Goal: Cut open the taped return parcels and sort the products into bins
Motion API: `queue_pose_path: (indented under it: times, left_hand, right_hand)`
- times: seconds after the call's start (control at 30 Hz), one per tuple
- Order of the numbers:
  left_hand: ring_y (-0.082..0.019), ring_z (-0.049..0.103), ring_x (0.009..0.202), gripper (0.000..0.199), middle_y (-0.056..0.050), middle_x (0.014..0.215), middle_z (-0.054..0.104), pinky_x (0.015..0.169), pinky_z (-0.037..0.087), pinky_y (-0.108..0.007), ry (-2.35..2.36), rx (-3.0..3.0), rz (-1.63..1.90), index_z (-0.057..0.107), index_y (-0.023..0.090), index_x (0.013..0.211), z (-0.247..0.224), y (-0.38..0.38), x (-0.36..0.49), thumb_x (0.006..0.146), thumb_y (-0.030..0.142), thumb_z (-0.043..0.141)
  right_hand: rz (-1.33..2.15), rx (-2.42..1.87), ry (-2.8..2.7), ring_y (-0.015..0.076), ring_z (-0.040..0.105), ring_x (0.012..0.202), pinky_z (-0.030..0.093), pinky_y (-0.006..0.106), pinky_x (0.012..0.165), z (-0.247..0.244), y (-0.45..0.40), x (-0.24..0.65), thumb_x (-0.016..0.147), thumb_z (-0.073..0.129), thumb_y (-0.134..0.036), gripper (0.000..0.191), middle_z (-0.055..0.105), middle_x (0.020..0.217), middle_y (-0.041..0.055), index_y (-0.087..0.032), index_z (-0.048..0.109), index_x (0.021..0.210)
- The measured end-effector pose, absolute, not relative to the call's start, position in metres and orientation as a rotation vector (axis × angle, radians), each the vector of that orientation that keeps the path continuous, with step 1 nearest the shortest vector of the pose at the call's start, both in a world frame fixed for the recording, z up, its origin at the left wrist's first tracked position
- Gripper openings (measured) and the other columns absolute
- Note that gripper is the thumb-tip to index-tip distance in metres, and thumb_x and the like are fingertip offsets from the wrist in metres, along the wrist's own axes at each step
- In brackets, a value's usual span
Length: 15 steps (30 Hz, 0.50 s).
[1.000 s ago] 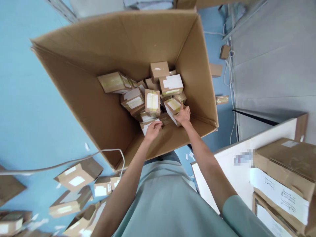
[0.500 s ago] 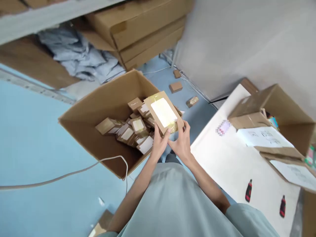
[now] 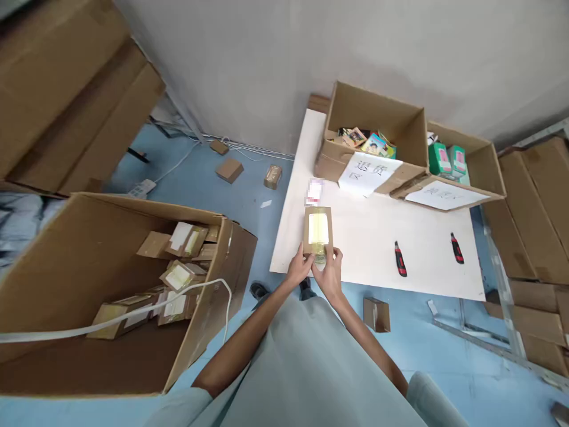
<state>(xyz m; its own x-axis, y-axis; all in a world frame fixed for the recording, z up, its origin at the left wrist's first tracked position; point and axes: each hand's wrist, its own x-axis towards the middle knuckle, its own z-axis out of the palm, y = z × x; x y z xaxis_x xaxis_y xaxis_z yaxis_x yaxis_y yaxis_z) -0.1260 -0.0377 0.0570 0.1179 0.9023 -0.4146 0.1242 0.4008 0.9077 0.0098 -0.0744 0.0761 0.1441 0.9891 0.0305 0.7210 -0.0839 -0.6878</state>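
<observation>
A small brown cardboard box (image 3: 327,220) with a white label and yellowish tape is held between both hands over the near left part of the white table (image 3: 355,237). My left hand (image 3: 299,265) grips its lower left corner. Fingers of my right hand (image 3: 329,274) close on its lower right corner. Just beyond the box lies a small pale item (image 3: 314,191), blurred by pixels. Two red and black utility knives, one nearer (image 3: 400,259) and one farther right (image 3: 457,248), rest on the table.
A large open carton (image 3: 111,219) with several small labelled boxes stands on the left, a pale cable (image 3: 133,314) crossing it. Two open cartons with paper signs, one (image 3: 377,107) beside the other (image 3: 482,163), sit along the table's back. Small boxes (image 3: 229,170) lie on the floor.
My view has turned right, from the large carton toward the table. Both hands have carried the small cardboard box from beside the large carton to above the table, still gripping it.
</observation>
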Motion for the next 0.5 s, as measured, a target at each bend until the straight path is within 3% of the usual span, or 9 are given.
queue_pose_path:
  times: [0.17,0.37,0.5]
  left_hand:
    - [-0.034,0.068,0.140,0.078,-0.018,0.160,0.064,0.117,0.058,-0.051,1.433,1.073,0.624,0.049,0.022,0.166,0.023,-0.054,-0.071,0.096,0.042,0.076]
    - [-0.036,0.068,0.139,0.066,-0.022,0.158,0.063,0.116,0.058,-0.053,1.518,0.961,0.701,0.057,0.019,0.158,0.005,-0.053,-0.062,0.100,0.046,0.073]
    - [-0.035,0.068,0.139,0.056,-0.020,0.157,0.064,0.116,0.058,-0.052,1.602,0.889,0.838,0.063,0.019,0.152,0.007,-0.058,-0.092,0.101,0.041,0.072]
  right_hand:
    - [0.723,-1.979,-1.527,0.0346,0.065,0.133,0.064,0.055,0.109,0.041,-0.103,0.078,0.100,0.068,-0.035,0.056,0.055,0.139,0.0181,-0.021,0.058,0.153]
    - [0.565,-1.870,-1.786,0.0413,0.037,0.164,0.046,0.069,0.127,0.053,-0.084,0.092,0.110,0.057,-0.035,0.045,0.051,0.160,0.0239,-0.018,0.060,0.152]
    - [0.636,-1.651,-1.981,0.0379,0.042,0.162,0.045,0.066,0.129,0.062,-0.054,0.072,0.113,0.054,-0.038,0.040,0.057,0.157,0.0210,-0.020,0.065,0.147]
